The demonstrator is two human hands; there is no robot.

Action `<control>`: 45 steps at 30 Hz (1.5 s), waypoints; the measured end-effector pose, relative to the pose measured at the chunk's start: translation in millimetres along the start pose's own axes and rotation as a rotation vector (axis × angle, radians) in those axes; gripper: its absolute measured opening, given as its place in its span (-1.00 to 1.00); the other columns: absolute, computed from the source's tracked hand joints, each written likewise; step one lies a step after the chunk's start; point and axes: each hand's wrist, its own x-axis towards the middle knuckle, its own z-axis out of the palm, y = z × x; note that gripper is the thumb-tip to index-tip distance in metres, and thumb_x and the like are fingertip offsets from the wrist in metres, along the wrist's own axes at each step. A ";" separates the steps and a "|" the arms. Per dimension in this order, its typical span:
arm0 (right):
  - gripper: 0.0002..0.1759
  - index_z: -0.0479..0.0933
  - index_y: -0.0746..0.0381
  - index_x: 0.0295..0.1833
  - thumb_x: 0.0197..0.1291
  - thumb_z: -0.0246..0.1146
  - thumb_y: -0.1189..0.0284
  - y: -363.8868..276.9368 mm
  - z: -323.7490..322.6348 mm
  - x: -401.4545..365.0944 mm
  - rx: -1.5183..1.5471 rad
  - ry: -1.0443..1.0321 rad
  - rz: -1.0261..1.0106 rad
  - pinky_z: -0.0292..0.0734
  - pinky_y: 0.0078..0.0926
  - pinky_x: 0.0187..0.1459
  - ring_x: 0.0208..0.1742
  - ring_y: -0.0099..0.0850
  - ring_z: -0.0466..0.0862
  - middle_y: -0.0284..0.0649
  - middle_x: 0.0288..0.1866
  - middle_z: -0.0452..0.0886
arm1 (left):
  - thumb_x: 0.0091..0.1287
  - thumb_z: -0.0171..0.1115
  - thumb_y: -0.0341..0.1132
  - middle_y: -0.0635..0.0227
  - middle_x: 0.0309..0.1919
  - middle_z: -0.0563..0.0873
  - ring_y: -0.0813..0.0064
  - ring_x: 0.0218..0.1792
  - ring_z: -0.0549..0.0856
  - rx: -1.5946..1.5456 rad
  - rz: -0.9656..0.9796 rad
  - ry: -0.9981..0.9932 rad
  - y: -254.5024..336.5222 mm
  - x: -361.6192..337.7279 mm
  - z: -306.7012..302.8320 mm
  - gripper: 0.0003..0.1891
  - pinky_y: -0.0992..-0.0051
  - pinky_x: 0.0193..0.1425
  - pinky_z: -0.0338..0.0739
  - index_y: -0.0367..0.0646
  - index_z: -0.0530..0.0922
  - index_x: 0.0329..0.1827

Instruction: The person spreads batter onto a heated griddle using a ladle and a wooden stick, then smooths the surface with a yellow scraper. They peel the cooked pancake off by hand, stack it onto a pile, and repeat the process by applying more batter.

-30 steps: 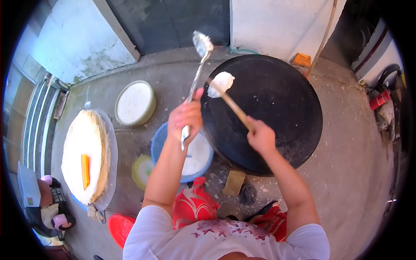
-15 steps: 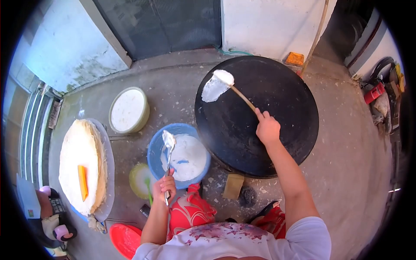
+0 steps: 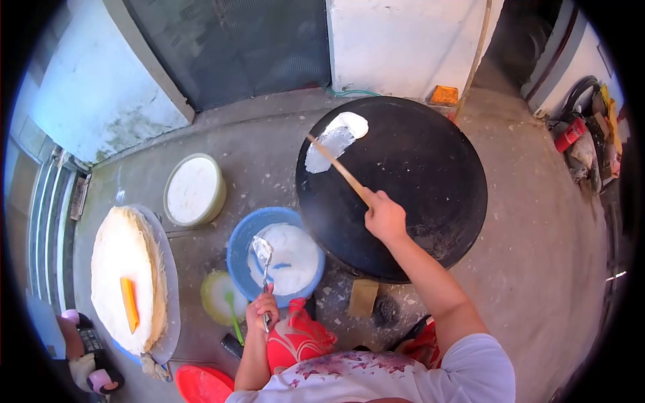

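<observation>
My right hand (image 3: 385, 217) is closed round a wooden spreader (image 3: 344, 171) above the large round black griddle (image 3: 416, 174). The spreader's far end points to the left. Near the griddle's far left edge lies a thick white blob of batter (image 3: 351, 125), with a thin smear trailing from it toward me. In my left hand (image 3: 261, 311) is a metal spoon (image 3: 263, 252) coated in white batter. Its bowl hangs over the blue basin (image 3: 236, 235), which holds a white doughy mass (image 3: 295, 252).
A tall stack of thin pancakes (image 3: 121, 255) with an orange strip (image 3: 129, 305) on top stands at left. Nearby are a pale tub of white batter (image 3: 193, 189), a yellow-green bowl (image 3: 213, 295) with a green spoon (image 3: 235, 316), and a red basin (image 3: 201, 386).
My right hand has moved left and nearer to me, swinging the spreader's tip off the batter blob to its left. My left hand with the spoon has sunk lower in view.
</observation>
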 end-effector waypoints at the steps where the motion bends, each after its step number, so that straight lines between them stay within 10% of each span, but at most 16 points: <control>1: -0.44 0.41 0.13 0.12 -0.14 0.18 0.48 -2.0 -0.6 4.7 -0.121 -0.070 -0.048 0.52 -0.30 -0.22 -0.28 -0.19 0.58 -0.16 -0.24 0.49 | 0.32 -0.22 -0.36 0.44 -0.63 0.39 0.64 -0.72 0.36 -0.001 0.008 0.022 0.5 -0.6 -1.1 -0.65 0.64 -0.70 0.27 -0.45 0.40 -0.02; 7: -0.48 0.43 0.13 0.12 -0.09 0.15 0.47 33.7 3.6 26.5 0.026 0.104 0.241 0.51 -0.27 -0.18 -0.22 -0.15 0.59 -0.12 -0.21 0.50 | 0.31 -0.21 -0.36 0.46 -0.65 0.39 0.64 -0.72 0.36 -0.030 -0.039 0.048 5.6 -0.2 -3.1 -0.67 0.65 -0.70 0.28 -0.44 0.41 -0.04; 45: -0.40 0.28 0.16 0.21 -0.06 0.12 0.50 83.8 -33.7 56.1 -0.332 0.047 0.363 0.53 -0.26 -0.25 -0.25 -0.15 0.61 -0.09 -0.21 0.50 | 0.33 -0.23 -0.36 0.47 -0.65 0.39 0.64 -0.70 0.37 0.043 -0.032 0.102 24.0 3.1 -5.9 -0.67 0.64 -0.67 0.30 -0.42 0.42 -0.03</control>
